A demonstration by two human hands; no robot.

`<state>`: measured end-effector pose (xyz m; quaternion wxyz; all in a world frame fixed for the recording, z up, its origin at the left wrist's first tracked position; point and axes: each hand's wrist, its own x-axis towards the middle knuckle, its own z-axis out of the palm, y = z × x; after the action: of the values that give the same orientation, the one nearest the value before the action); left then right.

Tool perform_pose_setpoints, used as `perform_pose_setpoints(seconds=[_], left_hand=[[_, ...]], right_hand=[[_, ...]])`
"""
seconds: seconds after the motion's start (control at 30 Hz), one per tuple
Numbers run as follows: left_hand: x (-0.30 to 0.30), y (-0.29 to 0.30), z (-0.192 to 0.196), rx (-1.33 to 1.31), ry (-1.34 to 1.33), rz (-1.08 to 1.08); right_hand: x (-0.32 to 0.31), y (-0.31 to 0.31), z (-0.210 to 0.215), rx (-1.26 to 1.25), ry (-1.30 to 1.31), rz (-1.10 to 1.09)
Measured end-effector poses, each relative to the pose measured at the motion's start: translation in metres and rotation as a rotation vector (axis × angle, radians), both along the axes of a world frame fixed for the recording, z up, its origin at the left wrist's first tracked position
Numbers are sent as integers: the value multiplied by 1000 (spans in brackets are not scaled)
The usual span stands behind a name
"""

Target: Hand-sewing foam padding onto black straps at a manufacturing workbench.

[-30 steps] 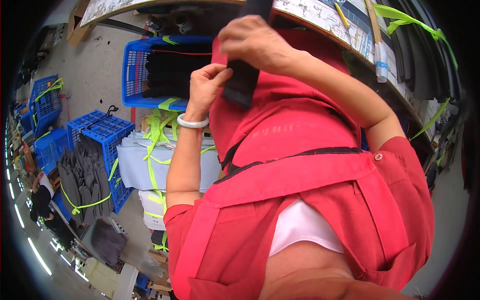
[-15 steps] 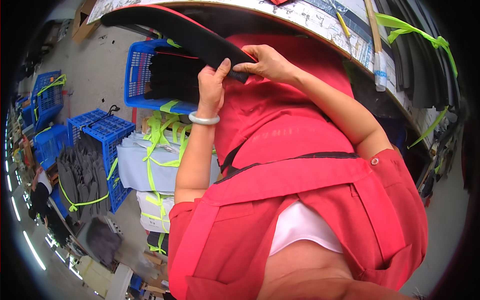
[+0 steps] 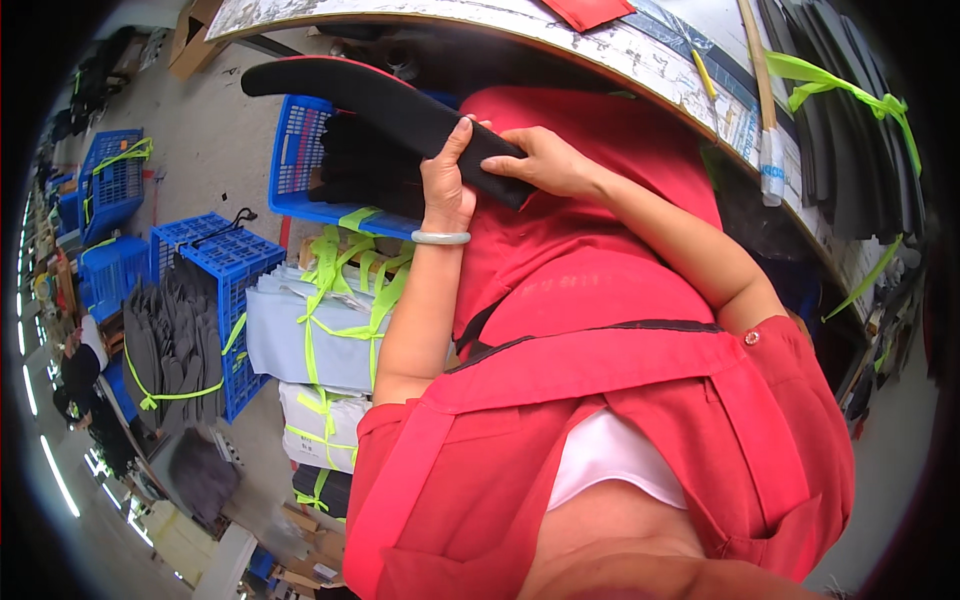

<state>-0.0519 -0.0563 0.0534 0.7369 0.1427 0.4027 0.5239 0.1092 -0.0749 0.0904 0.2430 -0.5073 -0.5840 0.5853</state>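
A long, curved black fabric strip with a red edge lies across both hands, its rounded end reaching out to the upper left. My left hand grips it near its lower end, thumb on top; the other fingers are hidden beneath. On the right, my right hand pinches the same end, thumb on the upper face. Just beyond the left wrist, a blue plastic crate holds a stack of similar black pieces.
A worn white worktable runs along the top, carrying red fabric, a yellow tool and a wooden stick. Dark strips hang tied at the right. Tied pale-blue bundles and another blue crate stand at left.
The black strip's far end has swung downward and right in the picture, and more of its black face shows. Both hands have shifted slightly right and down, still holding it.
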Motion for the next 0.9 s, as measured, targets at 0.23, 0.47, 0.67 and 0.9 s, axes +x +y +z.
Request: perform_pose_setpoints(seconds=[0.23,0.47,0.67,0.9], left_hand=[[-68,55,0,-45,50,106],[-95,62,-2,-3,-124,215],[-113,79,-8,130,-136,206],[-37,32,5,93,-157,-243]], right_hand=[[3,-13,19,46,-73,163],[8,-24,25,-9,-52,212],[9,-21,42,2,-133,259],[0,20,33,254,-332,148]])
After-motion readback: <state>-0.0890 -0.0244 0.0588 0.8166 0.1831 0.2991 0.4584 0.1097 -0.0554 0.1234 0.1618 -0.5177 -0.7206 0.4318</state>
